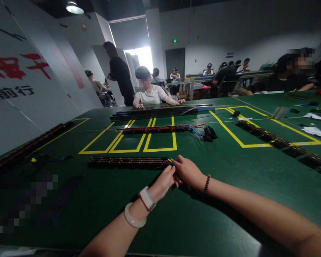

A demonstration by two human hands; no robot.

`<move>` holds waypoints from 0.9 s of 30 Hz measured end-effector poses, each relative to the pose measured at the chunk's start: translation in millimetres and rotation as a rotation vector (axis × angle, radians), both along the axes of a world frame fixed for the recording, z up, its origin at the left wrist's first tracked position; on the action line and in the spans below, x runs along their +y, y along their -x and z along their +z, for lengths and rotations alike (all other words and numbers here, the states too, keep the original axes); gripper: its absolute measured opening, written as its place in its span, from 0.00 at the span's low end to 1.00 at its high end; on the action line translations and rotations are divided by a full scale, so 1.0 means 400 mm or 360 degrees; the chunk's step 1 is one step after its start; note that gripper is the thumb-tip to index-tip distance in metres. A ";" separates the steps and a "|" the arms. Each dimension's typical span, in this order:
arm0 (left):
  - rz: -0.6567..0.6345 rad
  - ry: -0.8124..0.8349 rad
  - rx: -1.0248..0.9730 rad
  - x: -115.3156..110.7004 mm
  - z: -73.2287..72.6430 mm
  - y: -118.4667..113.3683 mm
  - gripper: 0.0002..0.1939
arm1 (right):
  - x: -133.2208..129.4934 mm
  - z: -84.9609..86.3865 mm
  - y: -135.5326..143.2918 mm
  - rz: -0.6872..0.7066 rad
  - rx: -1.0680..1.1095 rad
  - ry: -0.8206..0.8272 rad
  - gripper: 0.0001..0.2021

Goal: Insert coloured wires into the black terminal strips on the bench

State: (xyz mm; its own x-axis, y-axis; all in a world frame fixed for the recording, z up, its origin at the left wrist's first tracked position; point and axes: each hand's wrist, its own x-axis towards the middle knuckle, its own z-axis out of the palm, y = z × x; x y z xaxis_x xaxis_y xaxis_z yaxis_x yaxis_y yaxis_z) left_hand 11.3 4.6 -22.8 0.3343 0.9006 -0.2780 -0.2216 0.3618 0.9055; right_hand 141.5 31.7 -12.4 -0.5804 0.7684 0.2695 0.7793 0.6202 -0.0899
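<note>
A long dark strip assembly (128, 162) lies on the green table (101, 200), with thin coloured wires (170, 161) at its right end. My left hand (166, 178) is closed at these wires, its fingers pinched together just below them. Touching it from the right, my right hand (188, 171) is closed too, with thumb and fingers around the yellow and blue wire ends. Which wire each hand grips is hidden by the fingers. Something dark lies under my right hand, mostly covered.
Beyond lies a second strip (155, 129) with wires and a black part (210, 133). More strips lie at right (280, 141) and left (32, 142). Yellow tape (160, 150) marks the table. A seated person (151, 93) is across it; white scraps (315, 131) lie far right.
</note>
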 end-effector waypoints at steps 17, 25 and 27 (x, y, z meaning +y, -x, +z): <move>0.0161 0.0092 -0.0079 0.003 -0.003 -0.007 0.09 | -0.031 0.067 -0.052 0.0008 -0.0046 -0.0020 0.15; 0.0059 0.0073 0.0097 0.001 0.008 -0.003 0.08 | 0.004 0.067 -0.080 0.0012 -0.0155 0.0633 0.19; 0.0045 0.0055 0.0163 0.000 0.016 0.000 0.09 | 0.019 0.067 -0.092 -0.0080 -0.0141 0.0593 0.20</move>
State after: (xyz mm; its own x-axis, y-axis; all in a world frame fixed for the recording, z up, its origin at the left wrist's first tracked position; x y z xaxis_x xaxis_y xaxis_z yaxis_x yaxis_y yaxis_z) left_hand 11.2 4.4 -16.5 0.2772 0.8984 -0.3407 -0.1392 0.3884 0.9109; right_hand 178.3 39.4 14.4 -0.5482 0.8322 -0.0831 0.8227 0.5187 -0.2328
